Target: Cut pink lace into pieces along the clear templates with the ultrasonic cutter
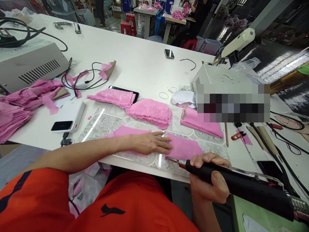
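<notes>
My left hand [151, 142] lies flat with its fingers stretched out. It presses on a pink fabric piece [125, 130], and its fingertips reach the edge of a second pink fabric piece [184, 146] on the right. In my right hand [209, 180] is a black handpiece [251, 185] with a thin metal tip. That tip points left, at the lower left corner of the second piece; whether it touches cannot be made out. Under the fabric is a clear patterned mat [106, 122]. Behind my hands sit pink lace stacks [149, 112] and a folded pink stack [202, 122].
A grey box [218, 75], partly blurred, stands at the right, another grey box [31, 62] at the left. Nearby are a white power bank [72, 117], black cables [82, 85], pink bundles [36, 93], orange snips [238, 135] and a phone [169, 53].
</notes>
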The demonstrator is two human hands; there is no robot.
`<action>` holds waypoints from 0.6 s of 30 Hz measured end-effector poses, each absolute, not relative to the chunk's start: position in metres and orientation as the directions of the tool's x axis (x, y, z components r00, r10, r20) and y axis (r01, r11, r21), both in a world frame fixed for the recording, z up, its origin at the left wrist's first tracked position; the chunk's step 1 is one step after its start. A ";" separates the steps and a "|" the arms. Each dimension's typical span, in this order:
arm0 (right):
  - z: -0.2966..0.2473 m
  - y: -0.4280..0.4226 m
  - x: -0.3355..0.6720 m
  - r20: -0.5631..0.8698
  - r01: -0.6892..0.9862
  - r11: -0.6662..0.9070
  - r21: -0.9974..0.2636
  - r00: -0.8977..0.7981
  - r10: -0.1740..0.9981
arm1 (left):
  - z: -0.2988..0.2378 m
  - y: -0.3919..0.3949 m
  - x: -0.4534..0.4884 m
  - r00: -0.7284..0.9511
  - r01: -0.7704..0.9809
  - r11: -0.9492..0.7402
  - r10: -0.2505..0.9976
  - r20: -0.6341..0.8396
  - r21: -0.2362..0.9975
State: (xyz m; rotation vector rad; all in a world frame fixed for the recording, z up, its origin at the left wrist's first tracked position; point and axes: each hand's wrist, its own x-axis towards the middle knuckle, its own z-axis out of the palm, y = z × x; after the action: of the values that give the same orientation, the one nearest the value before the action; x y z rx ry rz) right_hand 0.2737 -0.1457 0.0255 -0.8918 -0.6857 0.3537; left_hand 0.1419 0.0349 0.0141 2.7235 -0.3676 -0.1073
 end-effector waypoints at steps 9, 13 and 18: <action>0.024 -0.145 0.272 0.406 0.009 0.578 -0.816 0.721 0.562 | 0.009 0.035 0.142 0.965 -0.242 -0.870 -0.261 0.014 0.431; 0.027 -0.144 0.270 0.404 0.044 0.561 -0.827 0.739 0.538 | 0.016 0.040 0.140 0.968 -0.250 -0.847 -0.200 0.154 0.468; 0.032 -0.145 0.266 0.385 0.009 0.589 -0.808 0.764 0.518 | 0.032 0.051 0.105 0.944 -0.227 -0.818 -0.051 0.326 0.529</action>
State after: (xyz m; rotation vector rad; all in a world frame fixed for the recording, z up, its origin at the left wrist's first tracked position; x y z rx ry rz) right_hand 0.2664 -0.1454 0.0322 -0.9041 -0.6520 0.3219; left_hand 0.1051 0.0513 0.0323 2.5083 -0.1967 0.4002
